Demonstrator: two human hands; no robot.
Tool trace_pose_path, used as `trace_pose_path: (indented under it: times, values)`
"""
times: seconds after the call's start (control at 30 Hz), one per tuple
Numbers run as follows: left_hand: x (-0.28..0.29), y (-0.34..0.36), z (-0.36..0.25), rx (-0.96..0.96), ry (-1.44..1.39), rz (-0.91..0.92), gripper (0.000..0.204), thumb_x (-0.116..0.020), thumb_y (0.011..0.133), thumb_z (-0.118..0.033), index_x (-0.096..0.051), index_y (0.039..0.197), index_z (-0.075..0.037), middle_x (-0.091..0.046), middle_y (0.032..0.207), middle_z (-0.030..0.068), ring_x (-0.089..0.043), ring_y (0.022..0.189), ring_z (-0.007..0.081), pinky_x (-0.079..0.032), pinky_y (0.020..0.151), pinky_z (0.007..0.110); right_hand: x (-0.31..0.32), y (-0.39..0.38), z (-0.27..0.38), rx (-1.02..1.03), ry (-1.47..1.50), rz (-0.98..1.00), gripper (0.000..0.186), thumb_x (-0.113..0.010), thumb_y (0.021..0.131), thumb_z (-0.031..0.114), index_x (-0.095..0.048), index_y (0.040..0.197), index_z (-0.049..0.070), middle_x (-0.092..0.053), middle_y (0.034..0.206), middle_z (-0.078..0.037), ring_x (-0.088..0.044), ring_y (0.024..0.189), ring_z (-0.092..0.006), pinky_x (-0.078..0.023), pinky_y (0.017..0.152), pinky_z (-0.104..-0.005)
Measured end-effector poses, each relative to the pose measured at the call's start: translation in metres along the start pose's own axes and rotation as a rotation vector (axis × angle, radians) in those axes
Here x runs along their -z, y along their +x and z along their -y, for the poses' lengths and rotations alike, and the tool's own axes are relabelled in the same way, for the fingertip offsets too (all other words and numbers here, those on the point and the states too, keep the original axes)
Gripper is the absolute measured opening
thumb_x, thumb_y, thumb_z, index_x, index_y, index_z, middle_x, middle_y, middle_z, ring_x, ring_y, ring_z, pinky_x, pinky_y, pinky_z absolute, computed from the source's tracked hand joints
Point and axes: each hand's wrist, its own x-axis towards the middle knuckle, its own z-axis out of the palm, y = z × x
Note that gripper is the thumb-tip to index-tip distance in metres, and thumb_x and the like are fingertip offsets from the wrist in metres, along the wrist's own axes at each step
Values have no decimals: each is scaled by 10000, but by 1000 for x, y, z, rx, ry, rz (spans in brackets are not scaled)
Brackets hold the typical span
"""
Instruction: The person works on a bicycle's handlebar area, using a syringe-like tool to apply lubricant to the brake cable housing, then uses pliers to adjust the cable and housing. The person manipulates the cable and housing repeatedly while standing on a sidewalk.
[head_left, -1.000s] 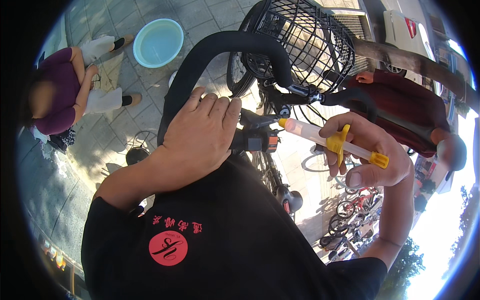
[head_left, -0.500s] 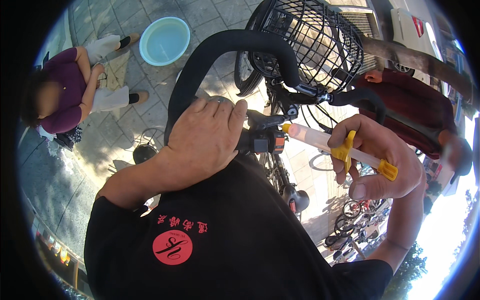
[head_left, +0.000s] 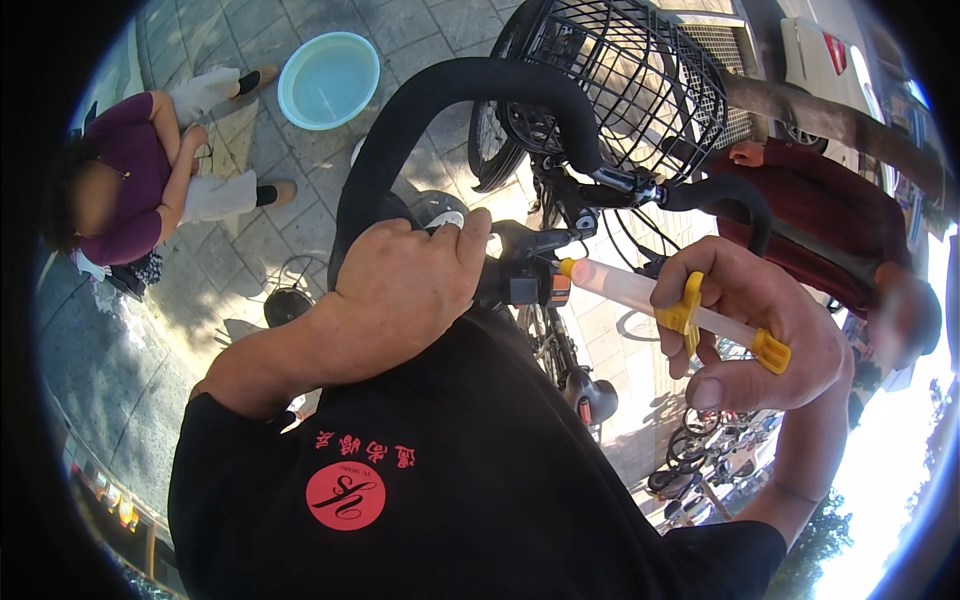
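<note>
My left hand [head_left: 412, 285] is closed round the handlebar grip by the black brake lever housing [head_left: 540, 240]; the grip itself is mostly hidden under the palm, and I cannot tell how far the fingers pull the lever. A clear plastic syringe [head_left: 612, 287] with a yellow tip, flange and plunger end is held in my right hand [head_left: 760, 320]. My fingers hold it at the flange, while the thumb stays apart from the plunger end. The syringe's tip lies close beside the switch block [head_left: 540, 290] with its orange button; whether they touch is unclear.
A wire basket [head_left: 620, 85] sits at the front of the bicycle, behind a thick black padded bar [head_left: 450, 85]. A pale blue basin [head_left: 329, 81] stands on the paving. One person [head_left: 130, 180] sits at left; another [head_left: 810, 220] is at right. Parked bicycles [head_left: 700, 450] stand lower right.
My left hand's fingers have drawn slightly toward me, showing more behind the knuckles. My right hand and the syringe have shifted a little down and left.
</note>
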Motion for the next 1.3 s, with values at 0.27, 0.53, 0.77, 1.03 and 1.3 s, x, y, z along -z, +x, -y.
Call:
trace_pose_path:
  times: [0.27, 0.53, 0.77, 1.03, 1.3]
  values:
    - [-1, -1, 1, -14, -2, -16, 486, -675, 868, -159, -649, 1307, 49, -729, 753, 47, -722, 640, 158, -531, 624, 292, -1, 7, 5, -54, -19, -10, 663, -927, 838, 248, -525, 1298, -11, -679, 980, -97, -698, 836, -134, -540, 743, -253]
    - [-1, -2, 2, -22, -5, -17, 498, -671, 871, -162, -649, 1318, 57, -740, 796, 52, -738, 686, 161, -545, 657, 300, -4, 17, 21, -192, -195, -39, 567, -891, 860, 255, -551, 1234, -2, -664, 923, -78, -662, 768, -104, -513, 714, -223]
    - [-3, -3, 1, -18, -21, 10, 508, -666, 876, -156, -646, 1332, 66, -727, 798, 46, -727, 693, 160, -543, 676, 302, -11, 23, 24, -187, -150, -68, 510, -859, 890, 252, -545, 1217, 19, -634, 867, -55, -590, 694, -71, -433, 647, -208]
    - [-3, -3, 2, -16, -15, 5, 509, -674, 872, -150, -647, 1331, 67, -722, 794, 42, -723, 692, 156, -537, 669, 298, -18, 26, 30, -221, -139, -100, 480, -828, 920, 297, -549, 1201, 26, -616, 851, -44, -562, 650, -49, -397, 604, -205]
    - [-7, -3, 2, -28, -3, -18, 499, -679, 869, -153, -649, 1320, 57, -710, 773, 29, -716, 678, 149, -531, 659, 293, -21, 29, 30, -214, -127, -129, 479, -827, 929, 349, -565, 1167, 26, -587, 854, -23, -510, 645, -38, -373, 597, -205]
